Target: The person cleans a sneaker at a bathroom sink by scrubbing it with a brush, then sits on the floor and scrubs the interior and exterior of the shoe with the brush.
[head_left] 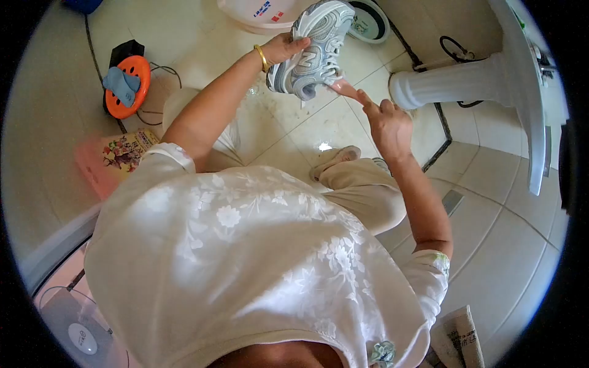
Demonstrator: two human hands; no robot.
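My left hand [285,49] is closed on a grey and white sneaker [313,58] with an "N" on its side, held up above the tiled floor. The thumb lies across the shoe's side and the other fingers are mostly hidden behind it. My right hand [389,126] grips the handle of a pink brush [345,89]. The brush's far end meets the sneaker near its opening and laces, and its bristles are hidden there.
A pink basin [264,15] and a round white basin with a dark rim [368,21] stand ahead. At right is a white sink pedestal [454,81]. An orange stool-like object [136,86] carries a blue cloth [121,84]. A pink printed bag [101,159] lies left.
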